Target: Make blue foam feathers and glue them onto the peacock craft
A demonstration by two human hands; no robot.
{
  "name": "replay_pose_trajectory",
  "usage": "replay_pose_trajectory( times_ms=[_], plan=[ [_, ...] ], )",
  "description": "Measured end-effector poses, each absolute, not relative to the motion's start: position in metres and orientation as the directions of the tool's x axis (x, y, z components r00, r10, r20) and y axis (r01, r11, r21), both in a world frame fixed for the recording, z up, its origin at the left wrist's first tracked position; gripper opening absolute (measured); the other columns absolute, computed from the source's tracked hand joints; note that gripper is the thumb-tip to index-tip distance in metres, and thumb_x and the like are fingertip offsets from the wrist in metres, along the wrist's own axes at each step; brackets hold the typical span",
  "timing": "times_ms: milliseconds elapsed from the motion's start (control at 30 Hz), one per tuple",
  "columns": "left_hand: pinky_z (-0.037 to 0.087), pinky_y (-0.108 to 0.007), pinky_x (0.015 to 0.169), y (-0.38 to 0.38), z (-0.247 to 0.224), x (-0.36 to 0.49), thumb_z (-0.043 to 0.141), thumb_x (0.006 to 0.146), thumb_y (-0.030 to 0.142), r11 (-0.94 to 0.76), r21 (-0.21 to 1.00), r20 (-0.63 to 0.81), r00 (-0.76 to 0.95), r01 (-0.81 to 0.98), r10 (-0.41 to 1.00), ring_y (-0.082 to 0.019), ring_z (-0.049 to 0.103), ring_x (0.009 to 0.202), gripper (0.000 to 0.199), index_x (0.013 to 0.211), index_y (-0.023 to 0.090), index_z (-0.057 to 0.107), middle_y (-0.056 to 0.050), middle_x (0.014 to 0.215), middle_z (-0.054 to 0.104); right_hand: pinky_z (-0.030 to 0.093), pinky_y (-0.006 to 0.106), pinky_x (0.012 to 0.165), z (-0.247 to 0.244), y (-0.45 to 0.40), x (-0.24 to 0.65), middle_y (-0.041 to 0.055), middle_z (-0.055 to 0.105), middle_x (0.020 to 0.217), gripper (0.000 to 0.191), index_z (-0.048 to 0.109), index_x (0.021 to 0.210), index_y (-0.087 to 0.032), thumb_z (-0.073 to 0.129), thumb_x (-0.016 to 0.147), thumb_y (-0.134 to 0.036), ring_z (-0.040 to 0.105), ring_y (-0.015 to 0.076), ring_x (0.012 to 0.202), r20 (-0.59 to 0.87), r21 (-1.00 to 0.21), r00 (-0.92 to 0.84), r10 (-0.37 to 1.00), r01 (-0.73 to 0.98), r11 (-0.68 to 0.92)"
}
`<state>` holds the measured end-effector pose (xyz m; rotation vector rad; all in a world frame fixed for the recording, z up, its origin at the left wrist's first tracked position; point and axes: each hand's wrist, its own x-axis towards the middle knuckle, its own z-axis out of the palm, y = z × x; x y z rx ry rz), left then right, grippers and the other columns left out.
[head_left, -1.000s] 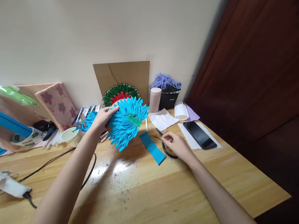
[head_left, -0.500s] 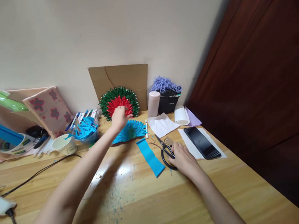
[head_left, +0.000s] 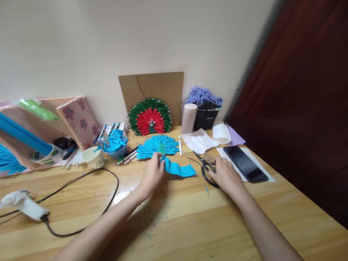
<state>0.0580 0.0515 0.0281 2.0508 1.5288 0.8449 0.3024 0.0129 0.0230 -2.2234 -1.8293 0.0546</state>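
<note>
My left hand (head_left: 153, 171) pinches one end of a blue strip (head_left: 181, 169), whose other end reaches right over the table. My right hand (head_left: 227, 175) is closed on the handles of black scissors (head_left: 205, 164), their blades pointing up and left. Just beyond my left hand lies a blue fan of pointed petals (head_left: 155, 145) with a green piece at its lower middle. Behind it, a red and green petal fan (head_left: 151, 118) leans against a brown board (head_left: 159, 86).
At the left are a white glue gun (head_left: 26, 204) with a looping cable, a paper cup (head_left: 93, 157) and a tub of blue pieces (head_left: 115, 144). A phone (head_left: 244, 164) lies at the right, beyond it a white roll (head_left: 221, 132).
My left hand has come back from the red and green fan and taken hold of the blue strip, lifting one end. The view has shifted left.
</note>
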Motion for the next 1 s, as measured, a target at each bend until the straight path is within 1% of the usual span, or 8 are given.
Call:
replay_pose_trajectory(
  times_ms=[100,167,333,433,500,800,900,1000],
  plan=[
    [0.047,-0.03,0.06,0.018,0.019,0.027,0.032,0.089,0.027,-0.065,0.82,0.022,0.082,0.569,0.996,-0.016,0.06,0.059,0.031,0.116,0.014,0.038,-0.005,0.079,0.061,0.042,0.037,0.082,0.027,0.007,0.282,0.0133,0.057,0.097,0.015,0.052,0.094,-0.014,0.048,0.08,-0.02,0.054,0.0271,0.097,0.276,-0.355,0.038,0.96,0.933,0.065],
    [0.048,-0.034,0.07,0.001,0.01,0.008,0.036,0.088,0.029,-0.088,0.794,0.087,0.03,0.602,0.996,-0.018,0.062,0.075,0.033,0.117,0.014,0.039,-0.009,0.092,0.059,0.044,0.036,0.082,0.029,-0.004,0.258,0.0102,0.058,0.098,0.014,0.052,0.095,-0.018,0.044,0.084,-0.022,0.055,0.0233,0.094,0.277,-0.46,-0.156,0.948,0.845,0.273],
    [0.039,-0.042,0.09,0.019,0.005,-0.033,0.036,0.085,0.015,-0.266,0.4,0.453,0.063,0.877,0.889,-0.025,0.046,0.109,0.026,0.109,0.012,0.047,-0.016,0.113,0.047,0.041,0.037,0.093,0.022,-0.033,0.207,0.0082,0.056,0.115,0.024,0.052,0.11,-0.023,0.044,0.088,-0.025,0.05,0.0215,0.109,0.242,-0.532,-0.535,0.81,0.624,0.572],
    [0.041,-0.042,0.084,0.054,0.009,-0.052,0.035,0.085,0.012,-0.201,0.167,0.301,0.144,0.965,0.943,-0.026,0.048,0.096,0.021,0.097,0.01,0.051,-0.016,0.102,0.052,0.039,0.038,0.097,0.012,-0.033,0.2,0.0092,0.051,0.124,0.03,0.049,0.117,-0.022,0.043,0.088,-0.024,0.046,0.021,0.116,0.254,-0.535,-0.532,0.808,0.619,0.576],
    [0.041,-0.041,0.081,0.071,0.01,-0.059,0.035,0.086,0.015,-0.181,0.148,0.259,0.139,0.972,0.956,-0.026,0.049,0.092,0.018,0.09,0.01,0.052,-0.016,0.095,0.053,0.039,0.039,0.097,0.007,-0.028,0.203,0.0106,0.05,0.124,0.032,0.049,0.118,-0.02,0.043,0.087,-0.023,0.046,0.0215,0.116,0.27,-0.528,-0.494,0.827,0.642,0.556],
    [0.039,-0.03,0.059,0.021,0.016,-0.082,0.029,0.087,0.016,0.013,0.229,0.121,-0.041,0.973,0.992,-0.02,0.052,0.065,0.022,0.072,0.015,0.046,-0.01,0.072,0.053,0.042,0.038,0.09,0.016,-0.029,0.21,0.0075,0.061,0.105,0.018,0.058,0.098,-0.021,0.045,0.086,-0.021,0.053,0.0209,0.102,0.243,-0.593,-0.563,0.79,0.558,0.58],
    [0.039,-0.029,0.058,-0.013,0.034,-0.076,0.027,0.09,0.027,0.084,0.416,0.102,-0.138,0.906,0.985,-0.019,0.052,0.067,0.023,0.079,0.015,0.043,-0.008,0.076,0.052,0.043,0.038,0.087,0.018,-0.036,0.199,0.0077,0.059,0.103,0.02,0.055,0.103,-0.021,0.047,0.086,-0.026,0.053,0.0205,0.098,0.243,-0.743,-0.455,0.857,0.48,0.466],
    [0.04,-0.029,0.062,-0.038,0.048,-0.044,0.026,0.09,0.029,-0.112,0.569,0.075,0.084,0.815,0.994,-0.017,0.05,0.068,0.022,0.091,0.016,0.044,-0.005,0.079,0.052,0.047,0.029,0.068,0.017,-0.04,0.189,0.0053,0.058,0.093,0.033,0.049,0.111,-0.021,0.053,0.082,-0.036,0.056,0.0156,0.078,0.106,-0.953,-0.387,0.916,0.224,0.205]
  ],
)
